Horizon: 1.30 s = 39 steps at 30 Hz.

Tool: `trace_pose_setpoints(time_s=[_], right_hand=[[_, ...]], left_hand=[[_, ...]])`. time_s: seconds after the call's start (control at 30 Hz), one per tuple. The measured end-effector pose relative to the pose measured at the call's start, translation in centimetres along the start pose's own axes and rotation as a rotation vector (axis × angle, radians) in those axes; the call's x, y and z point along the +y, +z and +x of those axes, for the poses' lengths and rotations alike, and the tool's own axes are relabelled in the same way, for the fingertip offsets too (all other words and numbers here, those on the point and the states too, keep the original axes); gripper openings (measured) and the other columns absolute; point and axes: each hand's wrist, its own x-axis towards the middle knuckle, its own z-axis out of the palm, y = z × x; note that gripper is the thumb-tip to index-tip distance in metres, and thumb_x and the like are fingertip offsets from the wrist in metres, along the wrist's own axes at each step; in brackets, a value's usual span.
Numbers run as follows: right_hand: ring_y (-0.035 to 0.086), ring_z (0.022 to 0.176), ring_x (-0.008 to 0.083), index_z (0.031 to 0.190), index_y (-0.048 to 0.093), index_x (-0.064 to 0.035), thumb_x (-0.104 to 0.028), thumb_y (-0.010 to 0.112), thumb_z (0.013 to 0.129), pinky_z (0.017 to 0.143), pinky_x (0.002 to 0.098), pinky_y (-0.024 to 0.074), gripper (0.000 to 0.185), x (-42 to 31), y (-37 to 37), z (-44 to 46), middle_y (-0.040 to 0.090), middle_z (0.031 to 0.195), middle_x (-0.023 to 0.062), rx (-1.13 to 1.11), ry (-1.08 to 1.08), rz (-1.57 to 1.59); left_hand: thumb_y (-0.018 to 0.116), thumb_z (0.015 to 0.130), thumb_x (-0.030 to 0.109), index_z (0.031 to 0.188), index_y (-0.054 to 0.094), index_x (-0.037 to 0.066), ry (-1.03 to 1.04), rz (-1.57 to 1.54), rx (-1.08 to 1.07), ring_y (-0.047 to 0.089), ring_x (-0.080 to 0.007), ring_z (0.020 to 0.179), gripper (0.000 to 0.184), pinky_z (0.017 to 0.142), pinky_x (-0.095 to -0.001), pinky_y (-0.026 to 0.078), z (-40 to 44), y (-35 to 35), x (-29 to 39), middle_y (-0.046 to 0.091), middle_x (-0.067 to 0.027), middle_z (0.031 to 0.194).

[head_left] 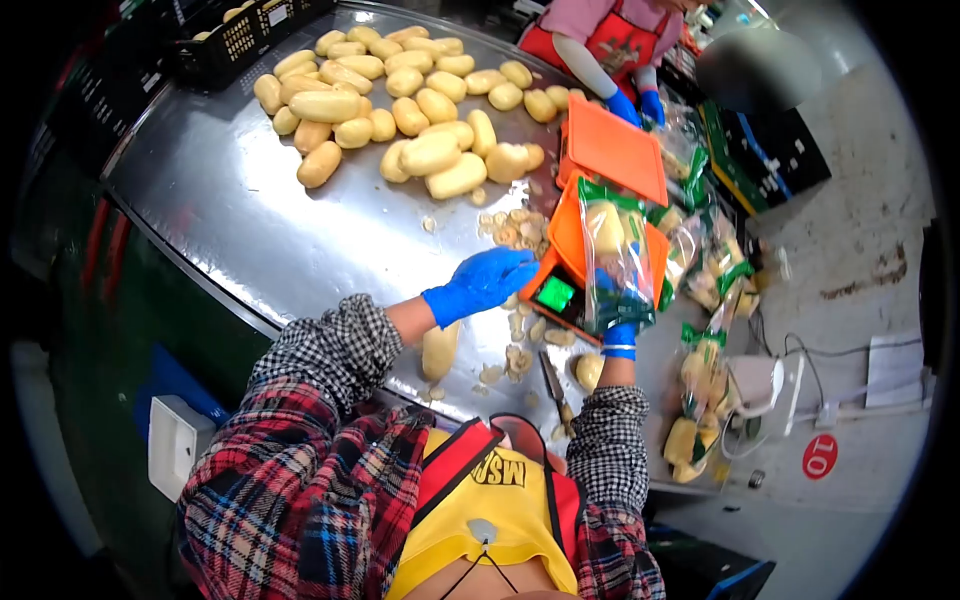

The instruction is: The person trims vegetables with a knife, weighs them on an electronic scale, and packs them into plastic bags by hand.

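Blue gloves cover both hands. My right hand [620, 338] is at the lower end of a clear plastic bag [617, 262] with green print and pale pieces inside. That bag lies over the orange tray of a scale [562, 292] whose display glows green; the fingers are mostly hidden by the bag. My left hand [482, 284] hovers above the metal table just left of the scale, fingers together and extended, holding nothing. Below it lies a peeled potato-like vegetable [440, 350]. A knife [552, 385] and a cut piece [589, 371] rest near the front edge, among thin round slices [518, 362].
Many peeled vegetables [405, 82] are heaped on the metal table [215, 185]. A second orange scale tray [614, 148] stands beyond. Filled bags [690, 445] line the right side. A co-worker [600, 50] with blue gloves stands opposite. A black crate [245, 40] is at the back left.
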Motion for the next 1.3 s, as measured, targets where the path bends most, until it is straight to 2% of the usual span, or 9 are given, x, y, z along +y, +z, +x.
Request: trace_pose_setpoints(time_s=[0.07,0.13,0.2,0.4,0.93,1.1,1.17,1.27,1.3], right_hand=[[0.052,0.069,0.0158,0.113,0.056,-0.0015,-0.006,0.055,0.087,0.061,0.0301,0.0468,0.027,0.6,0.1,0.7,0.058,0.085,0.0038,-0.020,0.026,-0.002],[0.052,0.070,0.0159,0.115,0.055,-0.0015,-0.007,0.055,0.087,0.061,0.0301,0.0469,0.028,0.8,0.2,1.4,0.058,0.087,0.0040,-0.036,0.045,0.008],[0.053,0.071,0.0159,0.116,0.055,-0.0015,-0.008,0.055,0.088,0.061,0.0301,0.0471,0.029,0.9,0.1,1.6,0.058,0.088,0.0041,-0.042,0.076,0.006],[0.054,0.074,0.0161,0.119,0.052,-0.0015,-0.012,0.054,0.088,0.061,0.0301,0.0476,0.033,2.9,1.9,3.4,0.058,0.092,0.0045,-0.021,0.165,0.031],[0.058,0.083,0.0167,0.128,0.045,-0.0016,-0.022,0.054,0.089,0.062,0.0302,0.0490,0.045,-4.8,-4.4,-1.4,0.057,0.104,0.0056,0.058,0.660,0.551],[0.056,0.080,0.0135,0.129,0.044,-0.0039,-0.026,0.055,0.089,0.061,0.0271,0.0470,0.047,-15.4,-12.8,-8.5,0.057,0.105,0.0044,0.140,0.933,0.703],[0.055,0.078,0.0122,0.125,0.046,-0.0033,-0.028,0.058,0.087,0.062,0.0251,0.0464,0.047,-16.5,-16.2,-14.5,0.057,0.104,0.0042,0.140,1.011,0.849],[0.050,0.070,0.0115,0.130,0.044,-0.0061,-0.022,0.056,0.085,0.058,0.0221,0.0427,0.050,-19.2,-17.6,-23.1,0.058,0.101,0.0052,0.169,1.240,0.784],[0.055,0.077,0.0141,0.128,0.044,-0.0028,-0.018,0.055,0.081,0.062,0.0240,0.0460,0.051,-20.4,-17.0,-23.9,0.058,0.103,0.0075,0.058,1.245,0.728]], left_hand=[[0.059,0.090,0.034,0.118,0.058,0.000,0.009,0.210,0.000,0.063,-0.0273,0.093,0.043,0.080,-0.0349,0.049,2.9,-1.9,2.0,0.065,-0.0149,0.103],[0.059,0.090,0.038,0.122,0.054,-0.001,-0.059,-0.017,0.072,0.062,-0.0314,0.091,0.050,0.080,-0.0375,0.049,6.0,-1.7,2.0,0.063,-0.0181,0.104],[0.055,0.091,0.039,0.130,0.046,-0.001,0.230,0.151,0.248,0.060,-0.0373,0.095,0.057,0.083,-0.0420,0.047,9.6,0.5,0.6,0.061,-0.0228,0.108],[0.047,0.091,0.048,0.143,0.021,-0.001,0.218,0.112,-0.130,0.059,-0.0389,0.098,0.077,0.086,-0.0441,0.046,18.5,6.1,-0.6,0.059,-0.0249,0.109],[0.052,0.088,0.053,0.142,0.026,-0.002,0.199,0.208,-0.128,0.052,-0.0385,0.111,0.081,0.092,-0.0441,0.043,15.3,3.4,1.8,0.050,-0.0257,0.124],[0.063,0.085,0.044,0.139,0.033,0.002,0.307,0.138,-0.072,0.051,-0.0358,0.113,0.075,0.095,-0.0421,0.042,15.9,-5.1,3.1,0.047,-0.0221,0.129],[0.072,0.080,0.029,0.125,0.048,0.002,0.317,-0.104,0.210,0.054,-0.0290,0.106,0.058,0.088,-0.0380,0.045,17.6,-10.4,-1.1,0.055,-0.0157,0.112],[0.070,0.068,0.014,0.116,0.051,0.002,-0.077,0.319,0.609,0.056,-0.0315,0.095,0.053,0.083,-0.0388,0.046,16.2,-21.4,-7.1,0.057,-0.0162,0.104],[0.071,0.068,0.020,0.124,0.047,0.002,-0.193,0.594,0.548,0.053,-0.0358,0.107,0.063,0.089,-0.0431,0.044,16.0,-24.7,-11.1,0.055,-0.0205,0.114]])
